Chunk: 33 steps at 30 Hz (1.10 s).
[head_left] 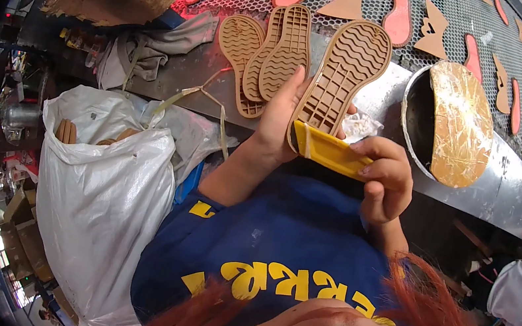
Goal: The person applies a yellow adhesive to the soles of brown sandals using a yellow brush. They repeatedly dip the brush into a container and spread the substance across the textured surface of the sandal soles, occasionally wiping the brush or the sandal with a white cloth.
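At metal bench (511, 198): left grip (277, 121) clasping brown sole (346, 71), right grip (392, 179) pinching yellow tool (331, 153).

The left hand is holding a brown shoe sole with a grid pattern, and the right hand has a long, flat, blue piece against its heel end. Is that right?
Not quite: the long, flat piece is yellow, not blue, as the head view shows. The right hand does hold it against the heel end of the brown, grid-patterned shoe sole in the left hand.
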Tool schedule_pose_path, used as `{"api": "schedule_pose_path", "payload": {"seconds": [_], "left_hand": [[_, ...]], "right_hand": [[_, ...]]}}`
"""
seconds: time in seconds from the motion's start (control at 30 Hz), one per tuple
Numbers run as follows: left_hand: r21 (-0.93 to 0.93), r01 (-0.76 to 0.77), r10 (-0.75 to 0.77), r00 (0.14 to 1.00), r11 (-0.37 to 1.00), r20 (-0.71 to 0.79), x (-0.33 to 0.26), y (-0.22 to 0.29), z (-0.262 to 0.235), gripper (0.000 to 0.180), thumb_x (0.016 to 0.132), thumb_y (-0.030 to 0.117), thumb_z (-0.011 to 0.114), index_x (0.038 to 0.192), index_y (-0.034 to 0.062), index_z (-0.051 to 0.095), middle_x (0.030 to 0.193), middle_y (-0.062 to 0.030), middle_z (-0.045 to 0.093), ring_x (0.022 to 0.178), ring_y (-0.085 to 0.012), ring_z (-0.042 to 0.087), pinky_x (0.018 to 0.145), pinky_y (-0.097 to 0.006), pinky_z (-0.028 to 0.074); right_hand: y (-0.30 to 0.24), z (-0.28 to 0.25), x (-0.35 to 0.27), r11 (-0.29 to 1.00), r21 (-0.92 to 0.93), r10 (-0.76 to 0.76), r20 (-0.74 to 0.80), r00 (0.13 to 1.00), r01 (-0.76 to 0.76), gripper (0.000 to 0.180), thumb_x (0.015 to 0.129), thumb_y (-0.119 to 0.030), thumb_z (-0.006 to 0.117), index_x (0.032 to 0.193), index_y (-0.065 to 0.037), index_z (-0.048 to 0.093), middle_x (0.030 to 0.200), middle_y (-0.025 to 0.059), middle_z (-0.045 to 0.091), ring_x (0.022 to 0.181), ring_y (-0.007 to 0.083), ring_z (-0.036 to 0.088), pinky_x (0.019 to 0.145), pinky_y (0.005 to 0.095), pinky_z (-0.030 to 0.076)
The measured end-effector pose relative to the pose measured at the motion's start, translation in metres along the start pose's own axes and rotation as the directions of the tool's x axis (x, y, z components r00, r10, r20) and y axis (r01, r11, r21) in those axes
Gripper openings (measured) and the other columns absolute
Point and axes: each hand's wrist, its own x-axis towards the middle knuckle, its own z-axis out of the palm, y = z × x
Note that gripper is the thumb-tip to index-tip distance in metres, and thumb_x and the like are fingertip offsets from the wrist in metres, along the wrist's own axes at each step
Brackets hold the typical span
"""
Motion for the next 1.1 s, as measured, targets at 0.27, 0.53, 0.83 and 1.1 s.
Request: {"api": "schedule_pose_path", "payload": {"seconds": [0.27,0.53,0.83,1.1], "left_hand": [[0.088,0.078,-0.070,0.994,0.993,-0.089,0.000,0.000,0.010,0.066,0.097,0.050,0.014,0.120,-0.0016,0.049,0.098,-0.0191,0.062,0.082,-0.0231,0.064,0.073,-0.032,0.054],[-0.115,0.186,-0.191,0.981,0.976,-0.038,-0.005,0.000,0.012,0.065,0.096,0.053,0.020,0.125,0.0007,0.046,0.104,-0.0180,0.062,0.087,-0.0241,0.065,0.073,-0.035,0.055],[0.069,0.258,-0.256,0.966,0.964,-0.039,-0.003,-0.003,0.007,0.065,0.093,0.057,0.023,0.130,0.0063,0.041,0.102,-0.0167,0.061,0.073,-0.0273,0.067,0.047,-0.040,0.057],[0.078,0.244,-0.246,0.969,0.967,0.017,-0.005,0.000,0.005,0.061,0.097,0.049,0.019,0.130,0.0016,0.040,0.103,-0.0237,0.059,0.069,-0.0299,0.066,0.050,-0.039,0.058]], "right_hand": [[0.009,-0.009,0.006,0.906,0.388,0.166,0.036,0.986,-0.167,0.019,0.094,-0.018,0.048,0.096,0.001,0.049,0.106,0.0200,0.053,0.089,0.0209,0.058,0.068,0.0264,0.053],[0.025,-0.019,0.017,0.833,0.506,0.189,0.123,0.974,-0.225,0.016,0.095,-0.017,0.047,0.099,-0.001,0.047,0.105,0.0194,0.055,0.078,0.0156,0.058,0.058,0.0222,0.049],[0.042,-0.032,0.028,0.810,0.511,0.187,0.241,0.953,-0.288,0.014,0.095,-0.017,0.047,0.098,-0.003,0.047,0.099,0.0171,0.060,0.073,0.0114,0.058,0.055,0.0185,0.047],[0.044,-0.055,0.022,0.932,0.358,0.062,-0.302,0.951,0.053,0.014,0.097,-0.015,0.042,0.102,-0.003,0.049,0.104,0.0220,0.057,0.081,0.0158,0.059,0.057,0.0196,0.047]]}}
